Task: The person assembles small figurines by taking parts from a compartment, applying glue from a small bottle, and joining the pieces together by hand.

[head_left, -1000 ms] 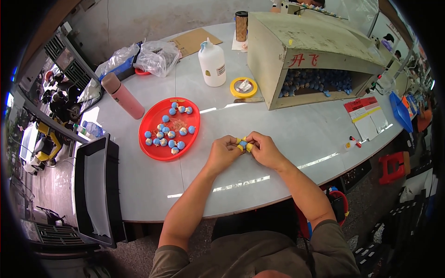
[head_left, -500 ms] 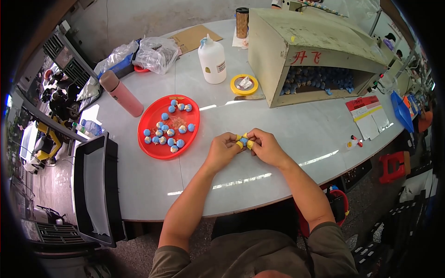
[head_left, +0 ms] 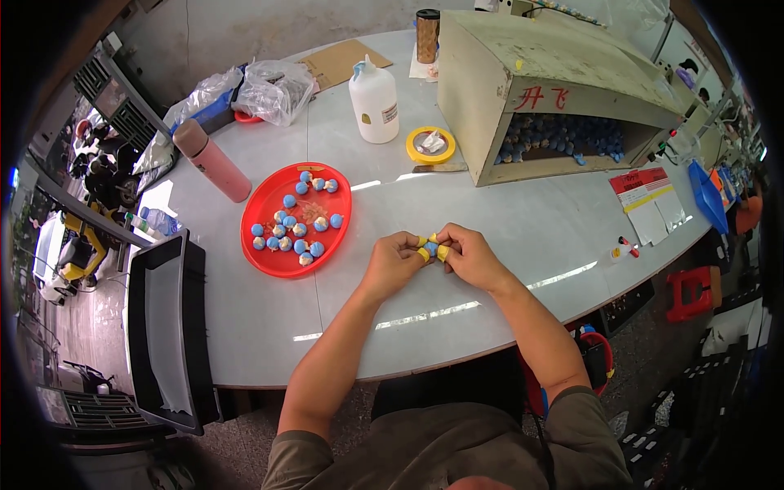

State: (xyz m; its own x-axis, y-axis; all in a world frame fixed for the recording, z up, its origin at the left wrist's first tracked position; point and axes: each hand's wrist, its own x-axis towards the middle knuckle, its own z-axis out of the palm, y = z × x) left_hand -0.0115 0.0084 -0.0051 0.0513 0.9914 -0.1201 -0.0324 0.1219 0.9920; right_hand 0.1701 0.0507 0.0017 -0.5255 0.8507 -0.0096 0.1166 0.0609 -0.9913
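Pinching blue piece, lettering beyond

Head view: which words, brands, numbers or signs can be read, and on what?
Beige box: two red characters, not copied here.
Red-and-white sheet: print too small to read.
White bottle: label too small to read.
Pink flask: small mark, too blurred to read.

The tabletop carries one red tray, one white bottle, one pink flask, one yellow tape roll and one open-fronted cabinet. The tray holds approximately eighteen blue balls. Two hands hold one small blue piece.
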